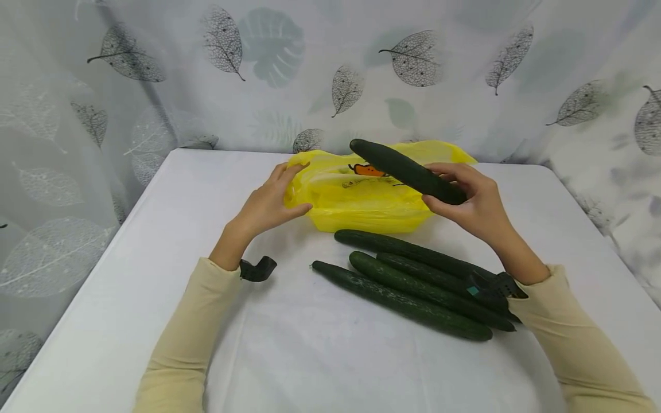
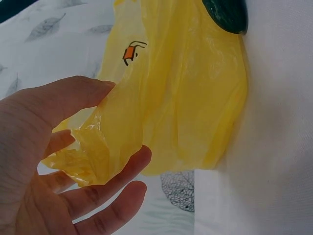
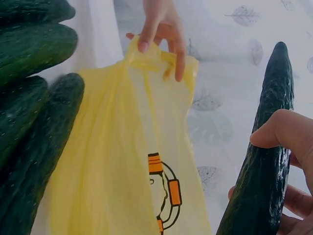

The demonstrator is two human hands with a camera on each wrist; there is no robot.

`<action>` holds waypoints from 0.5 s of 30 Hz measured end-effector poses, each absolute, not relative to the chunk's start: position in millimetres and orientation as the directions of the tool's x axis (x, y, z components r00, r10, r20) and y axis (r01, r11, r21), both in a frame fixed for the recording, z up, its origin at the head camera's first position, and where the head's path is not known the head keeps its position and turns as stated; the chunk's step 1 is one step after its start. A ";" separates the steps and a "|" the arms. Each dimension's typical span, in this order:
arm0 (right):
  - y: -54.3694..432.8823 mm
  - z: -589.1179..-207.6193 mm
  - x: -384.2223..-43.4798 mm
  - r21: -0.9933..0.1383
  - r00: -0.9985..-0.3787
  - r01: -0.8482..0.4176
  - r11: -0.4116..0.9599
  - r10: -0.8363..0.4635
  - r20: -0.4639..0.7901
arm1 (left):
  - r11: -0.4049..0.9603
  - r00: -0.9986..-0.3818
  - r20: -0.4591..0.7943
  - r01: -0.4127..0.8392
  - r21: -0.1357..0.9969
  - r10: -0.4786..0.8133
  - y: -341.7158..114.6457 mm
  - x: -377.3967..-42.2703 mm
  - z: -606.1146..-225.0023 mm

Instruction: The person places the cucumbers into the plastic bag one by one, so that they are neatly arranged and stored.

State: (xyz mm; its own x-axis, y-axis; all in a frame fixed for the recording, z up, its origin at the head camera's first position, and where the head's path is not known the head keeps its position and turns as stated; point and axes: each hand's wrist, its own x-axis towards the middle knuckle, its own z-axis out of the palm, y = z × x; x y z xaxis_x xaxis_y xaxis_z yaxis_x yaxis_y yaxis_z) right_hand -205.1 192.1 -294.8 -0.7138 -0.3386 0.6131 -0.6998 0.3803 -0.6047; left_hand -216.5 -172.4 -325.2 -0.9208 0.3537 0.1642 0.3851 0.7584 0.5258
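A dark green cucumber (image 1: 397,166) is in my right hand (image 1: 472,198), gripped near its lower right end between thumb and fingers. It slants up to the left, over the front of a yellow plastic bag (image 1: 361,201). My left hand (image 1: 271,198) is at the bag's left end, thumb on one side and spread, curved fingers on the other. Close up in the left wrist view, crumpled film (image 2: 98,152) lies among these fingers. In the right wrist view, the held cucumber (image 3: 266,142) stands to the right of the bag.
Several more cucumbers (image 1: 403,298) lie side by side on the white tabletop (image 1: 330,367), in front of the bag and under my right wrist. A leaf-patterned curtain (image 1: 330,74) hangs behind the table and at its sides. Each wrist wears a small black device (image 1: 257,268).
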 end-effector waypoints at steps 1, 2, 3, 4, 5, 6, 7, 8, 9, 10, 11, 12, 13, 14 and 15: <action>191.2 -294.6 -206.2 -0.611 -0.715 -0.699 0.372 -0.338 0.612 | 0.758 -0.920 0.164 0.387 0.526 0.356 -172.1 -216.8 -325.6; 190.5 -294.3 -207.2 -0.618 -0.717 -0.697 0.364 -0.337 0.611 | 0.757 -0.919 0.164 0.389 0.525 0.358 -171.6 -217.3 -325.9; 189.6 -293.8 -208.3 -0.623 -0.718 -0.696 0.357 -0.335 0.610 | 0.758 -0.918 0.163 0.390 0.523 0.360 -171.0 -217.7 -326.2; 188.7 -293.3 -209.4 -0.629 -0.721 -0.693 0.352 -0.331 0.609 | 0.758 -0.918 0.162 0.391 0.522 0.361 -170.5 -217.9 -326.2; 187.8 -292.7 -210.5 -0.635 -0.724 -0.690 0.349 -0.327 0.607 | 0.759 -0.918 0.162 0.392 0.520 0.362 -169.9 -217.9 -326.1; 186.8 -292.1 -211.6 -0.640 -0.727 -0.687 0.346 -0.324 0.605 | 0.760 -0.918 0.163 0.392 0.519 0.362 -169.5 -217.5 -325.6; 185.8 -291.5 -212.6 -0.643 -0.730 -0.684 0.345 -0.321 0.604 | 0.761 -0.918 0.164 0.392 0.517 0.362 -169.2 -217.4 -325.4; 184.7 -290.9 -213.6 -0.645 -0.732 -0.682 0.345 -0.320 0.602 | 0.763 -0.918 0.166 0.392 0.514 0.360 -169.1 -217.3 -325.1; 183.6 -290.3 -214.7 -0.648 -0.734 -0.680 0.345 -0.319 0.600 | 0.764 -0.918 0.167 0.392 0.512 0.359 -169.3 -217.0 -324.8; 182.4 -289.8 -215.7 -0.649 -0.734 -0.680 0.342 -0.318 0.600 | 0.766 -0.919 0.169 0.392 0.510 0.357 -169.5 -216.7 -324.7; 181.1 -289.3 -216.7 -0.649 -0.732 -0.681 0.339 -0.319 0.602 | 0.767 -0.919 0.169 0.391 0.509 0.356 -169.7 -216.7 -324.6; 179.9 -289.0 -217.8 -0.646 -0.729 -0.684 0.338 -0.320 0.605 | 0.769 -0.920 0.168 0.389 0.508 0.355 -170.1 -216.6 -324.7; 178.7 -288.8 -218.9 -0.645 -0.726 -0.688 0.334 -0.321 0.608 | 0.769 -0.920 0.167 0.388 0.508 0.354 -170.4 -216.5 -324.6; 177.3 -288.6 -220.2 -0.642 -0.723 -0.691 0.332 -0.323 0.611 | 0.770 -0.921 0.166 0.386 0.508 0.352 -170.7 -216.5 -324.7; 175.9 -288.5 -221.5 -0.641 -0.719 -0.695 0.327 -0.324 0.614 | 0.770 -0.922 0.164 0.384 0.509 0.351 -171.1 -216.4 -324.8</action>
State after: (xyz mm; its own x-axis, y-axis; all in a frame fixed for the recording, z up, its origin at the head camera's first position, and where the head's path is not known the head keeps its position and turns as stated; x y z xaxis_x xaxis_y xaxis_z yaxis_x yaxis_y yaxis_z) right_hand -221.5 175.9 -288.5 -0.7194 -0.3240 0.6144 -0.6945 0.3274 -0.6406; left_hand -216.4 -171.1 -324.8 -0.9217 0.3515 0.1640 0.3843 0.7705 0.5086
